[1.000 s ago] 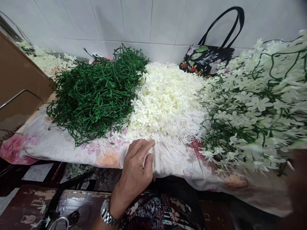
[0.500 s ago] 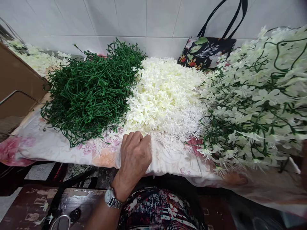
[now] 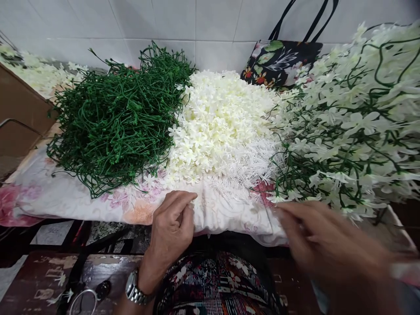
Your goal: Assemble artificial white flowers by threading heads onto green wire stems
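right hand (image 3: 331, 240) has swung into view

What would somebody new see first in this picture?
Probably the big dark-green stem tangle at the left, beside a bright heap of white blossoms in the middle. Stemmed white flowers pile up at the right, and a black flowery bag sits by the tiled wall.

The place looked like a makeshift craft workspace. Green stems (image 3: 114, 122) at left, white blossoms (image 3: 216, 122) at centre and flowering sprays (image 3: 362, 124) at right lay below a tiled wall (image 3: 173, 19) along the top.
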The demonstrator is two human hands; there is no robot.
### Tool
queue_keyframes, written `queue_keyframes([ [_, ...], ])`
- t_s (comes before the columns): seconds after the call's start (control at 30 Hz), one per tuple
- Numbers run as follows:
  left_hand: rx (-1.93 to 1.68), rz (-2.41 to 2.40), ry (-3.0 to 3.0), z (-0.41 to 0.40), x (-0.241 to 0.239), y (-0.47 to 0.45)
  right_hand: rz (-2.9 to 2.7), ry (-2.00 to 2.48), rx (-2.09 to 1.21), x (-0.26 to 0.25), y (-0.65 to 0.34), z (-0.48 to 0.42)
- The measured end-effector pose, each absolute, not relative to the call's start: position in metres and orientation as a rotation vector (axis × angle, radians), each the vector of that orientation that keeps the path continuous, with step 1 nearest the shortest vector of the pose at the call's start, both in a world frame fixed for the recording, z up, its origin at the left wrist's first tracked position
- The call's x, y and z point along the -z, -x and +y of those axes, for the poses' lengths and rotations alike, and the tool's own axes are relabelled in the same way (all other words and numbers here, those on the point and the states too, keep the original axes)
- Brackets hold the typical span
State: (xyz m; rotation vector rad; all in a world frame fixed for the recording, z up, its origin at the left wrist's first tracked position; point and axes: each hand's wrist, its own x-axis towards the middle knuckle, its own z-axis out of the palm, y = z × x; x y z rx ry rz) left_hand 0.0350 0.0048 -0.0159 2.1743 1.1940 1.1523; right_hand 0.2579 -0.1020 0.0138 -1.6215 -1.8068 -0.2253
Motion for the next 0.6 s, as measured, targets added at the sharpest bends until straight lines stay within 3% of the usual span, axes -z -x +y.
queue_keyframes([
  [0.3, -1.201, 1.168, -1.760, 0.000, 0.011, -0.034, -2.111, 1.909, 0.463, 0.009, -0.228, -0.051],
  [0.6, -1.246, 1.193, -1.412, 0.001, 0.013, -0.034, -1.847, 1.661, 0.163, -0.002, -0.225, -0.052],
])
